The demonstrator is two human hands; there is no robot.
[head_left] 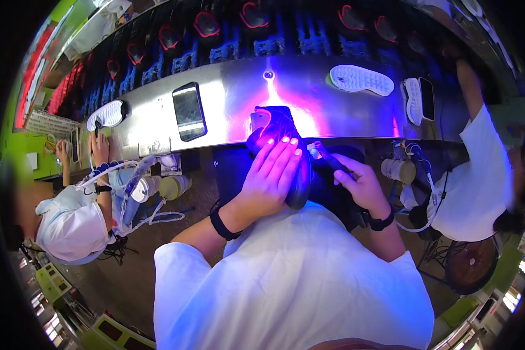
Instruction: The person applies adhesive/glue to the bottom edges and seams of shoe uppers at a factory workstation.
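Observation:
My left hand lies flat over a black shoe with a pink-lit edge, holding it against my body at the bench front. My right hand grips a slim dark torch-like tool whose tip points at the shoe and throws violet light over it and the bench. Both wrists wear dark bands.
A steel bench carries a dark phone-like screen, a white sole and another white sole. Behind it runs a conveyor of shoes on blue holders. Co-workers sit at left and right.

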